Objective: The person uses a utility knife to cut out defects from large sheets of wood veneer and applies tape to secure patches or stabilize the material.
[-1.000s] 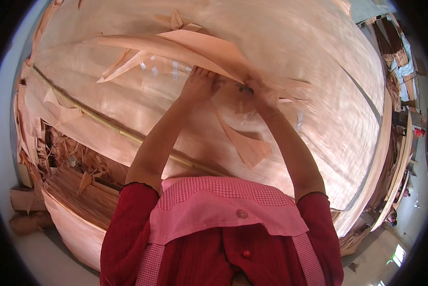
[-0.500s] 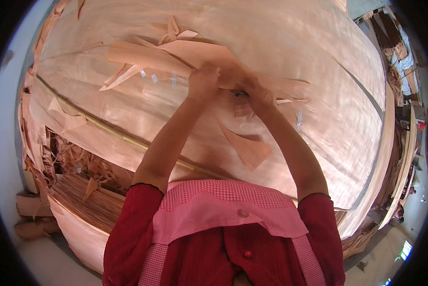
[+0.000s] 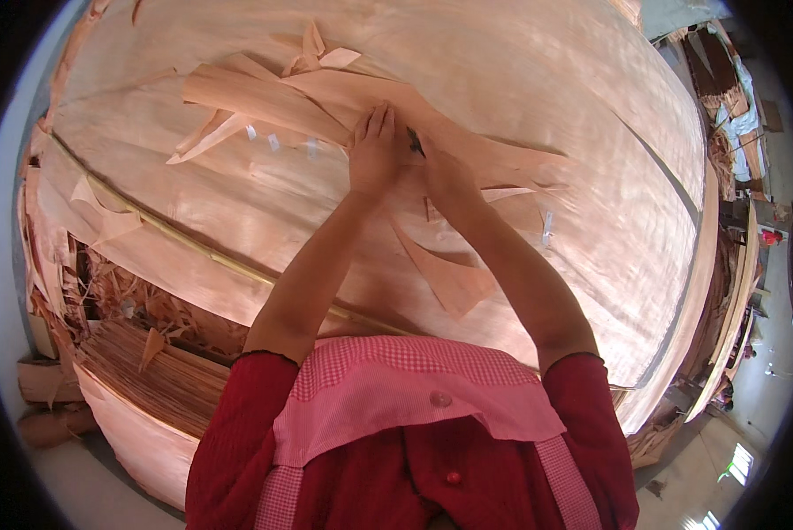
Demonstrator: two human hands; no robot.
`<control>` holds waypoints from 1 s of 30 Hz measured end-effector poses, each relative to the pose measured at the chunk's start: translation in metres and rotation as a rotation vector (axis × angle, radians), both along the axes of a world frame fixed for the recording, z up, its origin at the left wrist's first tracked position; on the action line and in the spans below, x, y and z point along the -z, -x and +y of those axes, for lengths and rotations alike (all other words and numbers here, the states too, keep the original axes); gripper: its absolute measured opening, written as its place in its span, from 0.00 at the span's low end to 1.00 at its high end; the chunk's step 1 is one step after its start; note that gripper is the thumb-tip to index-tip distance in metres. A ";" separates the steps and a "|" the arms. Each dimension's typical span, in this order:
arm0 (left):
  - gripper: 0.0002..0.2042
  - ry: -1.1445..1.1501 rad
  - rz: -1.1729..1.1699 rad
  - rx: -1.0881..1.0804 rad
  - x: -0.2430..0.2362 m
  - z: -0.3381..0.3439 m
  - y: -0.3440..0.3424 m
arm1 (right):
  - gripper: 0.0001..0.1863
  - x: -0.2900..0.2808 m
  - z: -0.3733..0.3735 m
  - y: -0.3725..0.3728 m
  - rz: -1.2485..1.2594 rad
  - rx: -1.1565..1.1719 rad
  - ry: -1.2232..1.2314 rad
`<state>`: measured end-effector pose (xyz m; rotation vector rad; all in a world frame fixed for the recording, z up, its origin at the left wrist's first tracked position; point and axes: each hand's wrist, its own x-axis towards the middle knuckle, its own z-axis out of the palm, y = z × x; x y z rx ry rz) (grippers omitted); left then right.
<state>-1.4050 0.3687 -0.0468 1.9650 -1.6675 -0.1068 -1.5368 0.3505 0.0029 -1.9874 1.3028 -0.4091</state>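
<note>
A large sheet of pale wood veneer [image 3: 264,203] spreads beneath both hands. Across its middle lie loose darker veneer pieces [image 3: 264,102], some overlapping and ragged. My left hand [image 3: 374,155] rests flat on these pieces, fingers stretched forward and fairly close together. Just to its right, my right hand [image 3: 452,181] is closed around a small dark tool [image 3: 416,141], like a short cutter; most of it is hidden in the grip. A pointed veneer scrap [image 3: 449,278] lies between my forearms.
Small whitish tape strips [image 3: 273,142] dot the sheet. A thin bamboo-like pole [image 3: 193,243] crosses its near side. At the lower left are stacked veneers [image 3: 153,371] and crumpled shavings [image 3: 171,305]. A dark slit [image 3: 661,163] runs through the sheet on the right.
My left fingers, bent at the veneer before, now lie stretched out. My right hand has shifted left, and the dark tool has turned to point more away from me.
</note>
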 end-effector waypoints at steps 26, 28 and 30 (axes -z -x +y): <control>0.37 -0.017 0.134 -0.082 -0.026 -0.001 0.015 | 0.22 -0.044 -0.097 0.164 0.554 -0.469 0.147; 0.43 -0.025 0.212 -0.115 -0.030 0.007 0.023 | 0.21 -0.019 -0.088 0.125 0.162 -0.513 0.308; 0.48 -0.042 0.223 -0.136 -0.037 0.002 0.022 | 0.20 0.007 -0.092 0.071 0.037 -0.554 0.500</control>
